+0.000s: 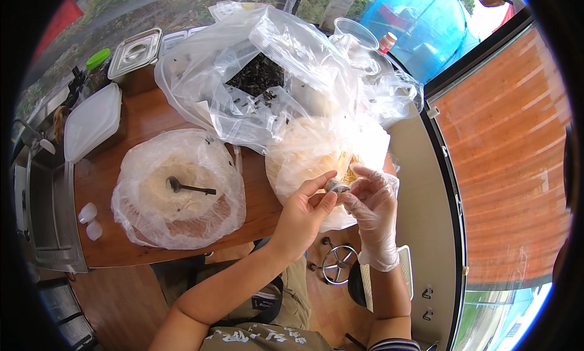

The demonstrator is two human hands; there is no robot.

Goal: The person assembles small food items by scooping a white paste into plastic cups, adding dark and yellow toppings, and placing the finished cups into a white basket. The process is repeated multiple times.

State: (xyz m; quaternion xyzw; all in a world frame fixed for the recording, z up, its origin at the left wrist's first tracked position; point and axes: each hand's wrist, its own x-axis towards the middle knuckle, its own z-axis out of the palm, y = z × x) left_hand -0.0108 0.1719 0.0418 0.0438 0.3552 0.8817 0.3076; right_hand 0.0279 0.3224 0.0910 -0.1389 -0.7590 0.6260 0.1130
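My bare left hand [299,220] pinches a small, clear cup-like piece [336,185] with dark contents between thumb and fingers. Its exact kind is too small to make out. My right hand [377,214], in a clear plastic glove, is closed at the piece's right side, fingertips against it or just beside it. Directly beyond both hands lies an open plastic bag [298,150] of pale yellow, shred-like bits. To its left, a black spoon [191,187] rests in another open bag [131,199] holding pale powder.
A large clear bag [201,65] of dark dried flakes fills the table's back. Two small white cups [87,213] sit at the left, near a metal sink [45,223]. Lidded boxes [94,119] stand behind. A wheeled stool [337,263] is below the table's right end.
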